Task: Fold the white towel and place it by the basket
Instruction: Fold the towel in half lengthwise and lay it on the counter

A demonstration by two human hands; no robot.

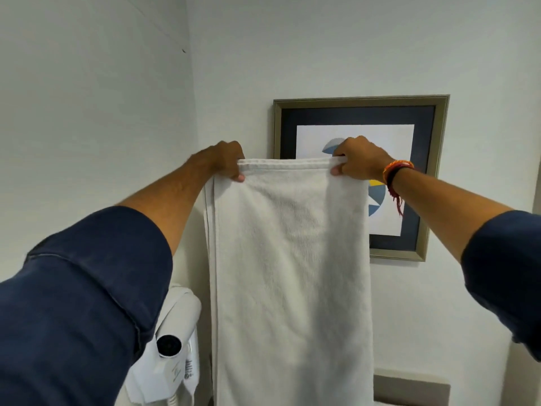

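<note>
The white towel (289, 273) hangs straight down in front of me, held up in the air by its top edge, and it looks doubled lengthwise with layered edges along its left side. My left hand (227, 161) pinches the top left corner. My right hand (358, 159), with a red and black wristband, pinches the top right corner. Both arms are stretched forward and up in dark blue sleeves. The towel's lower end runs out of the frame. No basket is in view.
A framed picture (433, 177) hangs on the white wall behind the towel. A white wall-mounted hair dryer (172, 350) sits at the lower left, just behind my left sleeve. A grey panel (409, 389) shows at the bottom right.
</note>
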